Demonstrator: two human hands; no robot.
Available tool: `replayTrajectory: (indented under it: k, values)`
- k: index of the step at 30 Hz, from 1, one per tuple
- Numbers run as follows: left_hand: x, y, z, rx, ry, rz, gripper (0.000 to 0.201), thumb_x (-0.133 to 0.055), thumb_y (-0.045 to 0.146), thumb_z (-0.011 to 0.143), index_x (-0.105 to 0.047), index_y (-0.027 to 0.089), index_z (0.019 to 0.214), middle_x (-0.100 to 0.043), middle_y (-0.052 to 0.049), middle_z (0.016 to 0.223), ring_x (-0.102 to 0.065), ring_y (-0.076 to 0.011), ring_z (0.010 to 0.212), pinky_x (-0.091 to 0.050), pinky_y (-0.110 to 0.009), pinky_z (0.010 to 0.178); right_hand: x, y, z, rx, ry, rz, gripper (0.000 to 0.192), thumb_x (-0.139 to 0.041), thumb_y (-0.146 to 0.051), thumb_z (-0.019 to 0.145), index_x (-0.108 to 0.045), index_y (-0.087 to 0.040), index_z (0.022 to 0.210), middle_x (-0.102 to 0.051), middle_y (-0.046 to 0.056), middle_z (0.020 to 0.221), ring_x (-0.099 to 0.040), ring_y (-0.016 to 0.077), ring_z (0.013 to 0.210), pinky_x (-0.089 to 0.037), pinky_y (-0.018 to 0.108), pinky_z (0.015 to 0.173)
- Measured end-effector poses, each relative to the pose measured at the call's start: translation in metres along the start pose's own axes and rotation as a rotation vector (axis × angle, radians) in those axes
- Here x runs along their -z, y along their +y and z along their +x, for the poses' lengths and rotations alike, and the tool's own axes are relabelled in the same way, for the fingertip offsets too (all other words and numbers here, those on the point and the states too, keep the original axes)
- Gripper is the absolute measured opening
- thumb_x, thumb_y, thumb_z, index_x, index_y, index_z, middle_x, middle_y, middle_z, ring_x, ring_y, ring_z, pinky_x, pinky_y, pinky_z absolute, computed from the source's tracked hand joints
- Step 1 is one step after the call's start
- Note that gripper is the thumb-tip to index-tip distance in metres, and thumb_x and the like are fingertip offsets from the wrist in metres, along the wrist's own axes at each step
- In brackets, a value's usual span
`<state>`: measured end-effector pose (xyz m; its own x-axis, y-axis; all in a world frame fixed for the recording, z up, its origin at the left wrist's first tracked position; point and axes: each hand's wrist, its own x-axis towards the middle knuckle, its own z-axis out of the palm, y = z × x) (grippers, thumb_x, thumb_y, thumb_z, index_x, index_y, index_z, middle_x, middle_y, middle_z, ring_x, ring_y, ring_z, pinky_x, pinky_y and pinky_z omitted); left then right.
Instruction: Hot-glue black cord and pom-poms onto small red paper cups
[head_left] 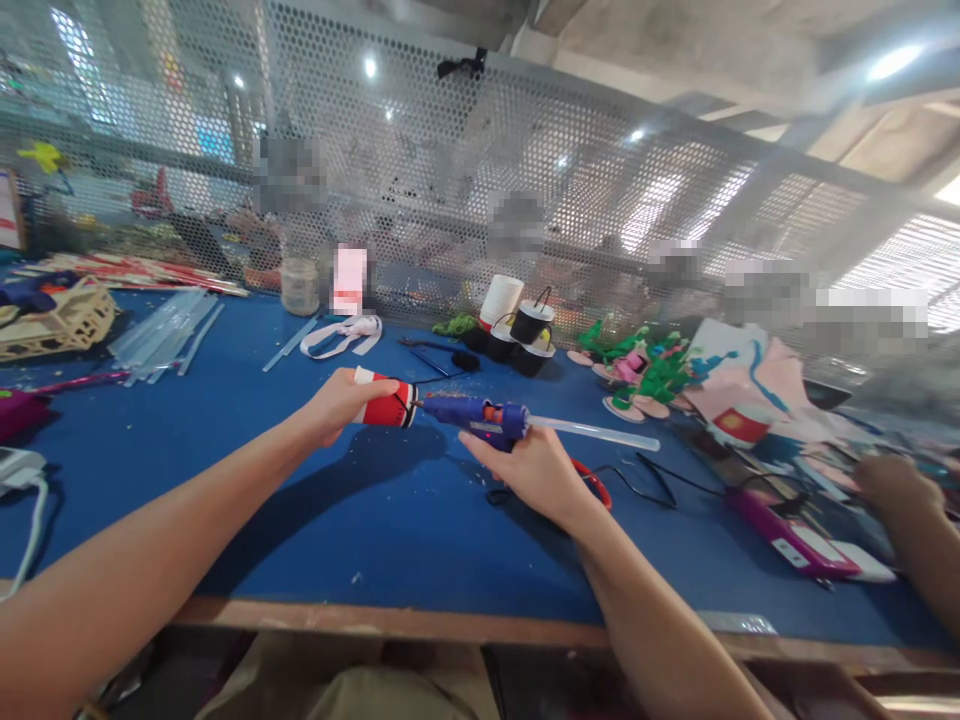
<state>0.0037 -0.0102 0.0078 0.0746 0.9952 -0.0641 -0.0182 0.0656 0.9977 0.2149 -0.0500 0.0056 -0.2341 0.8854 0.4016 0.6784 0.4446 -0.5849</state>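
My left hand [339, 402] is closed round a red and white paper cup [390, 408] lying on its side in the air, a black band near its right end. In my right hand [536, 470] is a blue hot glue gun [480, 415], its nozzle pointing left at the cup's black-banded end. Whether the nozzle touches the cup I cannot tell. A long clear glue stick [596, 433] sticks out of the gun's back. Behind the gun stand several small black-and-white cups [532, 322] with a white cup stack [501, 298].
Loose glue sticks [161, 335] lie at the left. A white ribbon [341, 335] and pliers [427, 355] lie behind the cup. Green craft plants [664, 375] and a purple power strip [791, 535] are on the right, near another person's hand [900, 490]. A perforated metal screen [420, 170] closes the back.
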Motion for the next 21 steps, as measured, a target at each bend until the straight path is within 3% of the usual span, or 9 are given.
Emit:
replayTrajectory:
  k: [6,12,21]
  values:
    - [0.0004,-0.0018,0.0,-0.003,0.014,0.027,0.016,-0.065,0.026,0.057,-0.062,0.01,0.059,-0.059,-0.002,0.051,-0.051,-0.0116,0.049,-0.038,-0.024,0.053,-0.0015,0.0005,-0.001,0.083,0.009,-0.056,0.022,-0.051,-0.035,0.073,-0.061,-0.016,0.071,-0.06,0.001,0.061,-0.052,0.0145,0.056,-0.044,0.025,0.058]
    - [-0.0006,-0.0002,-0.0016,-0.009,0.019,0.039,0.015,-0.065,0.025,0.057,-0.061,0.01,0.056,-0.058,-0.001,0.05,-0.05,-0.0108,0.047,-0.036,-0.024,0.051,0.0003,-0.0019,-0.0017,0.148,0.026,-0.158,0.02,-0.05,-0.035,0.074,-0.057,-0.018,0.065,-0.059,0.001,0.059,-0.053,0.0149,0.056,-0.042,0.025,0.059]
    - [-0.0021,-0.0011,-0.0016,0.005,0.033,0.072,0.014,-0.064,0.026,0.057,-0.061,0.012,0.054,-0.057,-0.001,0.047,-0.049,-0.0114,0.046,-0.035,-0.024,0.048,0.0012,0.0003,-0.0024,0.2,-0.002,-0.128,0.02,-0.05,-0.033,0.076,-0.054,-0.018,0.063,-0.06,0.001,0.061,-0.053,0.0137,0.056,-0.041,0.024,0.058]
